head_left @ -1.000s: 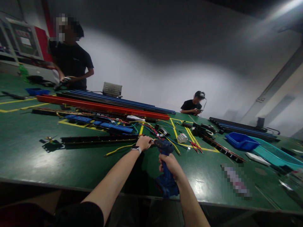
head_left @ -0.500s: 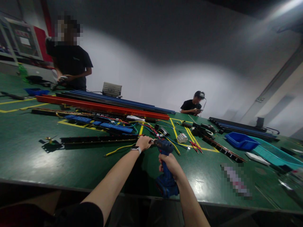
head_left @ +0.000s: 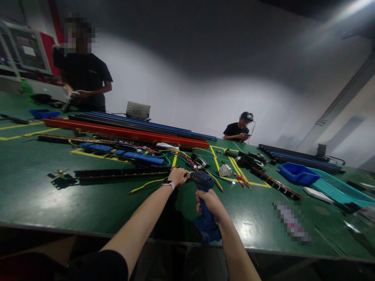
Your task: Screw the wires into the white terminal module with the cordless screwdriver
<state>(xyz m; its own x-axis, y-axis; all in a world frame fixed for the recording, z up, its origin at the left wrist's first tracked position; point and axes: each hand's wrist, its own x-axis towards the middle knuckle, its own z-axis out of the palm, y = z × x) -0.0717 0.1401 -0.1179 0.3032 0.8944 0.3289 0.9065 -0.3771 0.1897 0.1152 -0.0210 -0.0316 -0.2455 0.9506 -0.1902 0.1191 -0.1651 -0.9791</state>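
Observation:
My right hand (head_left: pixel 209 201) is wrapped around the handle of a blue cordless drill (head_left: pixel 205 222), held upright over the table's near side. The drill's nose points left, towards the fingertips of my left hand (head_left: pixel 178 177). My left hand is closed at the right end of a long black rail (head_left: pixel 123 174); what its fingers pinch is hidden. The drill's tip meets those fingers, and I cannot make out the bit or any screw. Yellow-sleeved wire (head_left: pixel 148 185) lies beside my left wrist.
Behind my hands are blue modules (head_left: pixel 143 157) with tangled wires and an orange rail (head_left: pixel 125 130). A white breaker block (head_left: pixel 225 170), red test leads (head_left: pixel 242 181), a blue bin (head_left: pixel 299 173) and a teal basket (head_left: pixel 340 189) stand rightward. Two people are across the table.
My hands and the drill have barely moved. The person at the far left has shifted slightly left in view.

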